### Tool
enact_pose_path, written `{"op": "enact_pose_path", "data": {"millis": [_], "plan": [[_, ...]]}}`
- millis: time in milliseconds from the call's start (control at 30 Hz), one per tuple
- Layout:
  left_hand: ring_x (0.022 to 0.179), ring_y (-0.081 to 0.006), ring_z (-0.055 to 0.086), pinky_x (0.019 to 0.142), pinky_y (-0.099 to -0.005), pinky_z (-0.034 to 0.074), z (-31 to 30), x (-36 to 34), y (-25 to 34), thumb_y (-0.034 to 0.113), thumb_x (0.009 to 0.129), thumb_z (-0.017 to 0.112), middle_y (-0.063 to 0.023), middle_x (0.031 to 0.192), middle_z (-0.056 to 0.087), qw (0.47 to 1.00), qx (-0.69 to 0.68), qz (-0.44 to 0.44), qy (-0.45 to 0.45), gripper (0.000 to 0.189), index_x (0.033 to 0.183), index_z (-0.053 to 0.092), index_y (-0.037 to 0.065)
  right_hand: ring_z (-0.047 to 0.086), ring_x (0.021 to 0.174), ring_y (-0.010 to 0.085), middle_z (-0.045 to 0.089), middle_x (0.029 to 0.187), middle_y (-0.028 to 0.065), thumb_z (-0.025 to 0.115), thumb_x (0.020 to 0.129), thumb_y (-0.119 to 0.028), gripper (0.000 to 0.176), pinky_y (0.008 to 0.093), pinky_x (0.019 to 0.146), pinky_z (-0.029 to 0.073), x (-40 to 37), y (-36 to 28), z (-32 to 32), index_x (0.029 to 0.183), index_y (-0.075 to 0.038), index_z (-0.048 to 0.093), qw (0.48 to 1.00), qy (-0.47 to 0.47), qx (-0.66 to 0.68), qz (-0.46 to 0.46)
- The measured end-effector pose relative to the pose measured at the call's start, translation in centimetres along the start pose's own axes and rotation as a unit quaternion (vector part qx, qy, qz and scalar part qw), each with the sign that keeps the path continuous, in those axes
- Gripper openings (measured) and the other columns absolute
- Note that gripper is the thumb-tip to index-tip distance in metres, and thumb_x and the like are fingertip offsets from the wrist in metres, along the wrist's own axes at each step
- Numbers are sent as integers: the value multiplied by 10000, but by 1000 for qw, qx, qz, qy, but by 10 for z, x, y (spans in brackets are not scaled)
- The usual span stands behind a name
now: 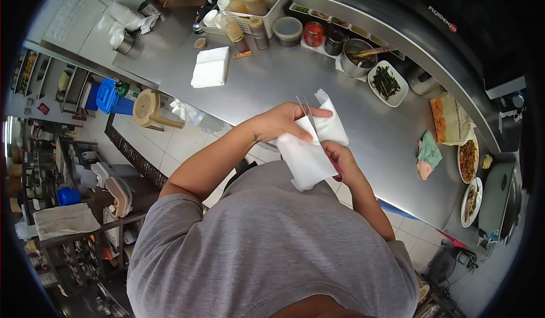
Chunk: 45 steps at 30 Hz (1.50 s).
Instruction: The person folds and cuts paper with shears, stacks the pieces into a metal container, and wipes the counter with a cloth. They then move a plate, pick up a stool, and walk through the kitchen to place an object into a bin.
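Just past the front edge of the counter, my left hand (289, 121) is closed on a white paper napkin (306, 162), thumb over it and index finger stretched along it. Another part of the white paper stands up beyond that thumb. Between the paper folds runs a slim two-pronged metal tool, seemingly tweezers (307, 112), its prongs pointing away from me. My right hand (340, 160) is closed around its lower end, by the paper; some of those fingers are hidden. Farther left on the counter lies a stack of white napkins (210, 67).
Sauce bottles (235, 37), a white basket (275, 13), tubs and a metal pot (359, 62) line the back of the steel counter (255, 85). Plates of food, one a white dish (403, 97), and a green-pink cloth (428, 154) sit rightward. A stool (150, 108) stands left.
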<state>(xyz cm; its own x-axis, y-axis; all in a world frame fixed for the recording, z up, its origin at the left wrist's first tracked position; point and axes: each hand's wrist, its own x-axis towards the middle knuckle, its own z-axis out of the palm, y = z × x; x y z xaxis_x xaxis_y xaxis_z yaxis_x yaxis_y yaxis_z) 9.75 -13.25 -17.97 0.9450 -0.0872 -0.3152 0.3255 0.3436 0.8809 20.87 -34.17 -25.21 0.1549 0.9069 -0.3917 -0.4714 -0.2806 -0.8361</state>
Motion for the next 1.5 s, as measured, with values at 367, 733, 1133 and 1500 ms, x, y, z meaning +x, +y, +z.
{"op": "enact_pose_path", "data": {"millis": [367,733,1133,1500], "plan": [[1076,-114,539,956,-244,416,-117,-145,-44,-96,717,668,-69,1270,545,994,-2,73,85,740,1400,423,47,629,675,185,648,775,37,792,697,-113,390,297,591,501,75,38,63,1019,-20,592,945,124,-279,-116],[1188,-125,490,1003,-252,393,-186,-345,-60,-131,713,651,-46,1420,434,947,-23,195,254,799,1432,376,80,441,1243,363,459,1347,192,813,640,-230,775,425,1037,359,174,7,221,1307,-38,469,609,398,-610,-315],[1001,-123,612,878,-258,472,-222,-424,-57,-43,805,635,-55,1144,663,789,290,216,496,592,1358,493,111,602,852,108,648,903,49,587,866,-31,122,248,768,466,189,-87,396,979,-13,630,851,-12,-395,-346],[1017,-134,608,877,-256,466,-244,-336,-50,-10,902,536,-91,1089,660,820,44,334,463,398,1292,547,72,620,855,256,632,1025,107,700,794,-167,206,327,751,478,282,-44,404,939,-26,662,751,-85,-543,-366]]}}
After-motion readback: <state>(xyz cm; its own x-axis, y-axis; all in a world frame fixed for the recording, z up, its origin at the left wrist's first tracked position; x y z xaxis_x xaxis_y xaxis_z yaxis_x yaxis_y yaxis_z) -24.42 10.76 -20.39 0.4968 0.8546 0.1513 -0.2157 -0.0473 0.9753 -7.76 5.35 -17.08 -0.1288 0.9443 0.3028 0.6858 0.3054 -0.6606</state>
